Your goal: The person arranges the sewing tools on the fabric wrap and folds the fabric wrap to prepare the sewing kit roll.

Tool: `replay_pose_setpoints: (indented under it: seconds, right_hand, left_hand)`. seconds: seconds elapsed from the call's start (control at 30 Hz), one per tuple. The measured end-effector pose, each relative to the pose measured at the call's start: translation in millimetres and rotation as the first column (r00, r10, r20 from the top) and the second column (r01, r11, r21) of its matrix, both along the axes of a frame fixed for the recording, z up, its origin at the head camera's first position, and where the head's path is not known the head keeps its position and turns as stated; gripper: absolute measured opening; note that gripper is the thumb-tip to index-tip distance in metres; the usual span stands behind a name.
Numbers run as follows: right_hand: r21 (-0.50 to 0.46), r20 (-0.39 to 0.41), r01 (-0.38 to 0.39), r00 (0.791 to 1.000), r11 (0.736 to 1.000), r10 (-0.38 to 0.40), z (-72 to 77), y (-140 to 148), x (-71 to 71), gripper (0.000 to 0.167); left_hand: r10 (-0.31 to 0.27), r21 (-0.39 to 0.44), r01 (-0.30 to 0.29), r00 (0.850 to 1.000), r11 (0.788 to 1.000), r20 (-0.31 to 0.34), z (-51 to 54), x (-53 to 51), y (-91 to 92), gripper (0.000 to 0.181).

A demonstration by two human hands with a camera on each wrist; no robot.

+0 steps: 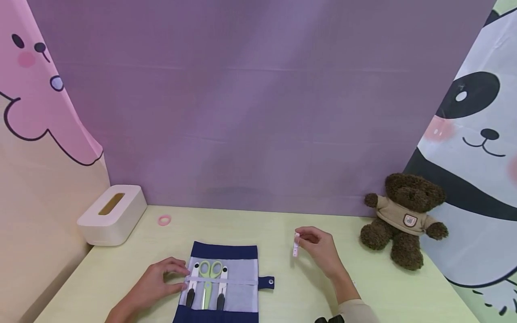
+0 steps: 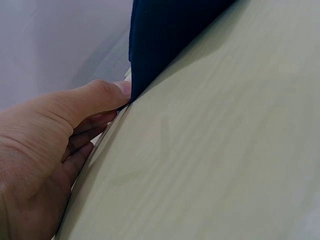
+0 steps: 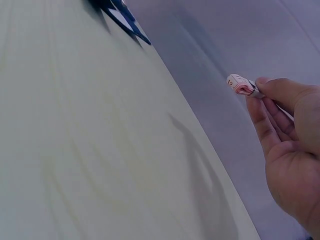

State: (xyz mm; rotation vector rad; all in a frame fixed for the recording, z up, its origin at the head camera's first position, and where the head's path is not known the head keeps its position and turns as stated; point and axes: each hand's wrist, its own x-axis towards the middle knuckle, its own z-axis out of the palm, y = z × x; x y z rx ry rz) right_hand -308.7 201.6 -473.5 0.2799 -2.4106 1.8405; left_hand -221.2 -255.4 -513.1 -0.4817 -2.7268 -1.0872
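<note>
A navy fabric tool roll (image 1: pixel 245 297) lies unfolded on the table, its lighter lining facing up. A strap across it holds green-handled scissors (image 1: pixel 208 280) between two white-and-black tools (image 1: pixel 222 288), perhaps seam rippers or small cutters; their kind is not clear. At the roll's left edge my left hand (image 1: pixel 155 283) grips the fabric; the left wrist view shows the thumb against the navy cloth (image 2: pixel 162 42). Off to the right, my right hand (image 1: pixel 322 251) pinches a folded pink-and-white tape measure (image 1: pixel 296 246) above the table. Its folded layers (image 3: pixel 243 86) show in the right wrist view.
A pink ring-shaped roll (image 1: pixel 164 220) lies behind the tool roll on the left. Beyond it stands a white tissue box (image 1: pixel 121 208). A brown teddy bear (image 1: pixel 408 220) sits at the back right. The snap tab (image 1: pixel 266 282) sticks out rightward from the tool roll.
</note>
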Motion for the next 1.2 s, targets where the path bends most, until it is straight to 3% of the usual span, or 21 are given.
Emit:
replay_pose_setpoints:
  seconds: [0.2, 0.53, 0.9, 1.2]
  right_hand:
    - [-0.003, 0.032, -0.013, 0.999, 1.0, 0.013, -2.5, -33, -1.7, 0.029]
    - [-0.036, 0.02, -0.112, 0.993, 0.993, 0.113, -4.5, -81, 4.9, 0.026]
    - [-0.037, 0.055, -0.199, 0.978, 0.979, 0.2, -5.9, -122, 17.3, 0.027]
    - [-0.071, 0.055, -0.224, 0.972, 0.972, 0.228, -16.7, -141, 25.0, 0.021]
  left_hand:
    - [0.002, 0.0, -0.002, 1.0, 1.0, 0.016, 0.6, 0.6, 0.6, 0.021]
    - [0.008, -0.007, -0.008, 0.998, 1.0, 0.058, 3.5, 0.2, 1.8, 0.022]
    - [0.003, -0.003, -0.003, 1.0, 1.0, 0.013, 4.1, 1.7, 0.8, 0.021]
    - [0.011, -0.01, -0.01, 0.999, 1.0, 0.033, 3.4, 1.3, 1.6, 0.021]
